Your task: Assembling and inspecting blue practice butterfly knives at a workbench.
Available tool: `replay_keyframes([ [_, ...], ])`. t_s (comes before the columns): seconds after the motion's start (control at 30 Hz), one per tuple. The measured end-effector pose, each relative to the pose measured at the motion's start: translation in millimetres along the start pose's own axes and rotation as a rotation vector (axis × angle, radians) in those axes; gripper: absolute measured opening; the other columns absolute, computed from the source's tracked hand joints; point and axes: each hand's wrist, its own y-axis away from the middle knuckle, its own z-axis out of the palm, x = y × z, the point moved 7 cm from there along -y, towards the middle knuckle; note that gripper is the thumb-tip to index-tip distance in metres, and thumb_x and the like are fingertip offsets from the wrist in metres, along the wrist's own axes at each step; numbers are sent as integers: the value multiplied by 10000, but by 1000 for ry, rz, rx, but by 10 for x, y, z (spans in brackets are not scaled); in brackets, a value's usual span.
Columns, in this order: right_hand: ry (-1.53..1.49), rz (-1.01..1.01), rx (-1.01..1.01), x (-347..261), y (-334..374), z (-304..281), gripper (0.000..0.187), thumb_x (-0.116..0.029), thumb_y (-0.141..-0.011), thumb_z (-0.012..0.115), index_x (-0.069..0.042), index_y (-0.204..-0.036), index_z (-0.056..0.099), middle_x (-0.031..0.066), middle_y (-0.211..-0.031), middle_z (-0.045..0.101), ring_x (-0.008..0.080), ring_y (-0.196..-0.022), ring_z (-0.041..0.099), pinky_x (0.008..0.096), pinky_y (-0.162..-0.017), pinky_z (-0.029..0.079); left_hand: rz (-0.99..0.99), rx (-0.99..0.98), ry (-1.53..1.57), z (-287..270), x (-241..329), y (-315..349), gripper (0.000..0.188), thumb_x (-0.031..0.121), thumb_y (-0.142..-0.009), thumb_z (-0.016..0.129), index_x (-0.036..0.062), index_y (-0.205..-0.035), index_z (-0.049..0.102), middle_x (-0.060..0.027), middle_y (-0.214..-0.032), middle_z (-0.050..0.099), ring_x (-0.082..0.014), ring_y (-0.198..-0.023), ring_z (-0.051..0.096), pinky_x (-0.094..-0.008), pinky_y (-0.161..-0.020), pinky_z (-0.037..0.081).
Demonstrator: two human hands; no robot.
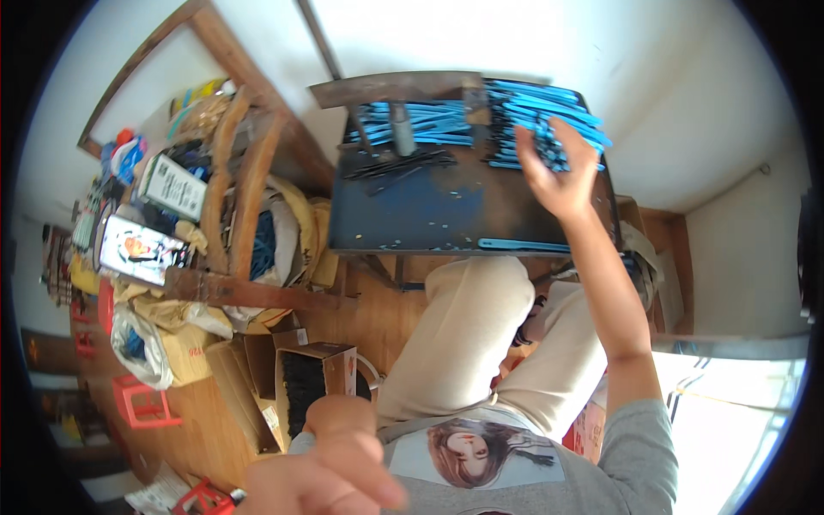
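Observation:
My right hand (pixel 560 172) reaches over the right-hand pile of slim light-blue strips (pixel 524 99) on a dark, worn table (pixel 412 206). Its thumb and fingers are apart, and strip ends show in the gap between them. Close to the camera at the bottom, my left hand (pixel 330 468) is blurred, its fingers bent inward; whatever they may hold is hidden. Another heap of blue strips (pixel 438 120) lies at the back left of the table. Thin black strips (pixel 399 165) are in front of it. One flat blue strip (pixel 522 245) rests along the near edge.
A wooden bar (pixel 395 88) crosses above the table's back, near a grey cylinder (pixel 402 130). To the left, a wooden frame (pixel 249 197) stands beside a lit phone (pixel 142 249), a box (pixel 174 185) and sacks. Cardboard boxes (pixel 322 365) and a red stool (pixel 144 402) are on the floor.

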Motion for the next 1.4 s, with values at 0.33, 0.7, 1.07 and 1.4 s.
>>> replay_keyframes([
  [0.33,-138,8,-123,35,59,64,160,3,-759,737,8,-824,591,91,-690,624,191,-571,605,262,-546,465,-329,-239,-1099,-443,-793,124,168,-135,-698,533,14,-750,592,-122,-775,647,-260,-676,625,-335,-605,506],
  [0.7,-182,-73,-224,-36,46,99,221,-88,-715,806,9,-822,639,130,-744,672,252,-630,664,273,-574,503,-427,-564,-1629,-1252,-1920,140,179,90,-799,673,89,-978,672,-63,-959,669,-270,-890,624,-358,-745,509],
  [1.07,-14,110,-857,23,133,-252,289,-196,-720,792,-26,-937,705,152,-809,687,317,-740,652,370,-674,505,-360,-623,-1729,-1346,-2036,211,138,116,-813,674,94,-945,703,-24,-915,651,-239,-828,619,-346,-705,513],
  [1.4,221,227,-1227,168,505,-305,194,-183,-737,737,-52,-876,706,152,-734,646,336,-753,615,437,-704,471,-352,-715,-1780,-1379,-2052,266,189,58,-808,627,90,-980,701,-25,-942,636,-240,-840,615,-353,-711,519],
])
